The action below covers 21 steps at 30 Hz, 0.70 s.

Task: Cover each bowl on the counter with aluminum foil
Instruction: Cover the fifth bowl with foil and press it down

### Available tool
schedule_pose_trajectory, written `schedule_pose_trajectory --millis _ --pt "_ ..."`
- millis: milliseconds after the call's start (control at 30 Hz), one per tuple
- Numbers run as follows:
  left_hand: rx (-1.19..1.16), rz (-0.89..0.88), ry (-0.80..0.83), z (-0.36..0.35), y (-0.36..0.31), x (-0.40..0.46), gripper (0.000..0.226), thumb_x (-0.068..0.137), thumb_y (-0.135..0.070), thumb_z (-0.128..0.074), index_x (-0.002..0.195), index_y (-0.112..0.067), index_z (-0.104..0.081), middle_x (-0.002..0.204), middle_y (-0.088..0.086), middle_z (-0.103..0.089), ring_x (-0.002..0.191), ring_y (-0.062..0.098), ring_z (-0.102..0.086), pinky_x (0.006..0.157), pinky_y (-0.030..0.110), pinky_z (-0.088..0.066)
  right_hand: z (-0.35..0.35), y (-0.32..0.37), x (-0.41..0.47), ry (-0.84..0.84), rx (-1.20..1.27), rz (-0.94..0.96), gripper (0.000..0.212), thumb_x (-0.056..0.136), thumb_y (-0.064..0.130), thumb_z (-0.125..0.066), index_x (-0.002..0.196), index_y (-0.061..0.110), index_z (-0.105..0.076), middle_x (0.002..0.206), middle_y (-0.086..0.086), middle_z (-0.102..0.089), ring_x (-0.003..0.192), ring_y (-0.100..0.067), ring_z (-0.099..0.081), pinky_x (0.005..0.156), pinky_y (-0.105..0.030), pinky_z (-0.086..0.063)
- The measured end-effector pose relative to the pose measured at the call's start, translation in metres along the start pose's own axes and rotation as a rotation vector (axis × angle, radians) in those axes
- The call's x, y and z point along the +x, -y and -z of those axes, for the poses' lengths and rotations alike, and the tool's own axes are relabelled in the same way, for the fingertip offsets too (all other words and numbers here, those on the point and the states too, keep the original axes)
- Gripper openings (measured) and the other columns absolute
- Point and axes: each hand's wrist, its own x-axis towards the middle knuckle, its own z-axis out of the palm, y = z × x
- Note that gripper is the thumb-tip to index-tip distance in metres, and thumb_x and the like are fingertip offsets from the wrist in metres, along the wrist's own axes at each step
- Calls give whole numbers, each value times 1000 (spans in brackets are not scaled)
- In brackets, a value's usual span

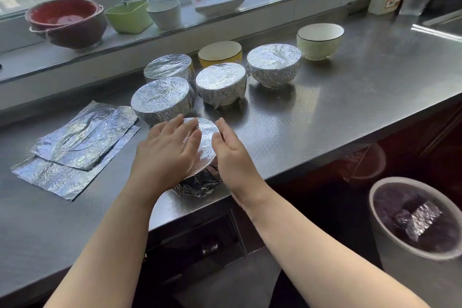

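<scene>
A foil-wrapped bowl (206, 142) stands near the counter's front edge. My left hand (166, 149) lies flat over its left half, fingers straight on the foil. My right hand (231, 151) presses against its right side with straight fingers. Behind it stand several more foil-covered bowls, among them one at the left (162, 97), one in the middle (221, 81) and one at the right (273, 62). A yellow bowl (220, 51) and a white bowl (320, 40) at the back are uncovered. Two loose foil sheets (80, 140) lie flat on the counter to the left.
The steel counter (350, 97) runs to a sink at the far right. On the windowsill sit a red bowl (66, 21), a green container (128, 15), a white ribbed cup (166, 12) and a flat dish (217, 0). A bin (415, 230) holding crumpled foil stands below right.
</scene>
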Motion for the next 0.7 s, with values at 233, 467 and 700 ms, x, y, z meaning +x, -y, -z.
schedule_pose_trajectory --millis 233,467,700 --pt "22 129 45 1 -7 -3 59 97 -63 -14 151 -41 -25 162 -7 -17 148 22 -12 113 49 -20 8 -5 25 123 14 -42 43 101 25 -39 144 27 -44 145 3 -50 134 -13 -45 117 -38 -31" --pt "-95 162 124 14 0 -10 87 82 -80 1 154 -35 -19 162 -3 -18 149 24 -12 119 46 -13 21 -3 48 178 -3 -77 36 97 35 -46 120 17 -66 124 -12 -66 119 -29 -60 107 -49 -43" --pt "-34 139 -28 13 -1 -25 69 96 -63 -11 155 -29 -19 163 2 -17 150 21 -13 120 43 -12 41 -2 45 -161 185 68 17 98 32 -56 103 21 -67 112 -2 -71 110 -16 -65 104 -34 -48"
